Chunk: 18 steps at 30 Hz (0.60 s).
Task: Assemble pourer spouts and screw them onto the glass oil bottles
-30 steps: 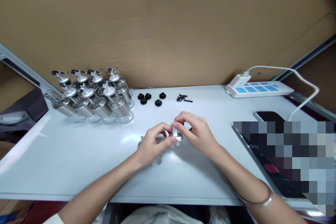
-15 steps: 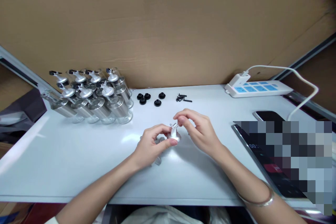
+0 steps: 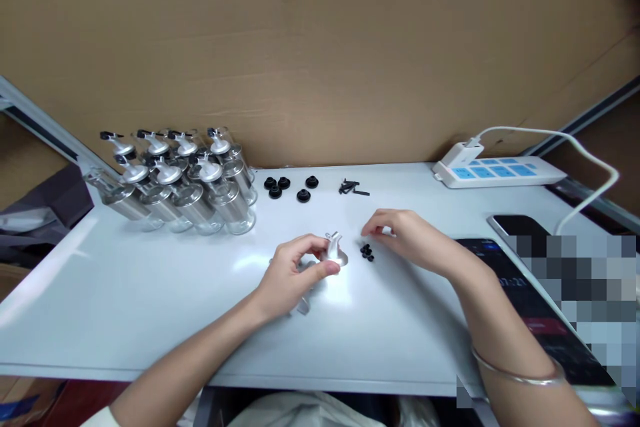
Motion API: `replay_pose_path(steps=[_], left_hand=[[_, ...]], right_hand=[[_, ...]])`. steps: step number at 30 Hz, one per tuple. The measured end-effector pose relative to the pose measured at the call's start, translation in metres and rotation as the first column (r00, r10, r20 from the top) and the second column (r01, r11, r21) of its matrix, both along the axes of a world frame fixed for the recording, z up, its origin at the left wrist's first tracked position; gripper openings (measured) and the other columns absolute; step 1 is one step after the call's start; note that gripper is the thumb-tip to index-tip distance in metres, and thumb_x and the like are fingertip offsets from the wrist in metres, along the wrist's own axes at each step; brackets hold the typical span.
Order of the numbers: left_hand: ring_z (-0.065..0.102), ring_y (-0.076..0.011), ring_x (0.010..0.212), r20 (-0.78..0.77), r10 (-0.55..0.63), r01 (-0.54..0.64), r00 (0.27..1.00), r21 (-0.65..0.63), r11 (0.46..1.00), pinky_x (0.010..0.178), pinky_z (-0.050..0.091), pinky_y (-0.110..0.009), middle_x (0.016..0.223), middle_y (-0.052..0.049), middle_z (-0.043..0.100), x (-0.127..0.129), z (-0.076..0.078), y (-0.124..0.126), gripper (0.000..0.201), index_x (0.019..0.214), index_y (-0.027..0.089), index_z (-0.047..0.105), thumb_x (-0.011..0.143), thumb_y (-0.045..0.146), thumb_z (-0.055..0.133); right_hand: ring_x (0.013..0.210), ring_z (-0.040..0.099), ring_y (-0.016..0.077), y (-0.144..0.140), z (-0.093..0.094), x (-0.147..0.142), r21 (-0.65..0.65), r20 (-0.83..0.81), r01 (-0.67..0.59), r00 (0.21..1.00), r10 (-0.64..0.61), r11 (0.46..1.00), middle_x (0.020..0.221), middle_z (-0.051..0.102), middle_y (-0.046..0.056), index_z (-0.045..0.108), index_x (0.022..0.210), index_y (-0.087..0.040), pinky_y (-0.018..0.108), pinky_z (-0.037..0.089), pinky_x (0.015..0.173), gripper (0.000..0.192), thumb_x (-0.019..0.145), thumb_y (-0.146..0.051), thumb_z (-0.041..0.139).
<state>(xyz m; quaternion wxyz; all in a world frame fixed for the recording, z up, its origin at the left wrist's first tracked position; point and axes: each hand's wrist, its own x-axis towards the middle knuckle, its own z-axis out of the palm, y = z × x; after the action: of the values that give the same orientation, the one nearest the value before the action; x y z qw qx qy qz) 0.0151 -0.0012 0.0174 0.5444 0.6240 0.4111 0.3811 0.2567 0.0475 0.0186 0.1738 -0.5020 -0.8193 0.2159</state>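
Pour spout [image 3: 334, 252] is clamped between thumb and fingers of the left hand [image 3: 287, 275], held near mid-bench [image 3: 390, 333], nozzle up, flared base down, long axis roughly upright. Small black caps [image 3: 367, 253] are clustered on the bench just right of it, apart from the spout. Right hand [image 3: 407, 235] is nearer to the caps: they are seen just below its fingertips. Right fingers are curled; whether that grip is closed or anything is pinched cannot be told.

On white table [image 3: 150, 300], I see bottles [image 3: 231, 205], stoppers [image 3: 303, 195], black sticks [image 3: 361, 193], black bits [image 3: 367, 252], silvery parts [image 3: 303, 305], power strip [image 3: 480, 180], dark-screened devices [image 3: 523, 293].
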Motion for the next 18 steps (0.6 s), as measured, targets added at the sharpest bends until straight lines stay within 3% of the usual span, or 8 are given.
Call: replay_pose_path(steps=[4,18], left_hand=[[0.059,-0.0198,0.088,0.010,0.016,-0.016,1.000,-0.001,1.000,0.084,0.043,-0.032,0.090,-0.006,0.066,0.001,0.002,0.000,0.018,0.087,0.016,0.067,0.079,0.032,0.066],[0.059,-0.0197,0.088,0.010,0.031,-0.031,0.999,0.000,1.000,0.082,0.044,-0.031,0.089,-0.006,0.066,0.000,0.002,0.001,0.019,0.087,0.016,0.067,0.080,0.033,0.066]], right_hand=[[0.069,0.067,0.0167,0.003,-0.007,0.006,-0.096,-0.030,-0.004,1.000,0.001,0.995,0.080,0.071,0.002,0.074,0.076,-0.022,0.028,0.052,0.069,0.026,0.071,-0.007,0.052],[0.065,0.065,0.0142,0.003,-0.014,0.000,-0.102,-0.038,-0.023,0.999,0.019,0.994,0.077,0.070,0.000,0.074,0.071,-0.022,0.025,0.051,0.066,0.034,0.065,0.001,0.050]])
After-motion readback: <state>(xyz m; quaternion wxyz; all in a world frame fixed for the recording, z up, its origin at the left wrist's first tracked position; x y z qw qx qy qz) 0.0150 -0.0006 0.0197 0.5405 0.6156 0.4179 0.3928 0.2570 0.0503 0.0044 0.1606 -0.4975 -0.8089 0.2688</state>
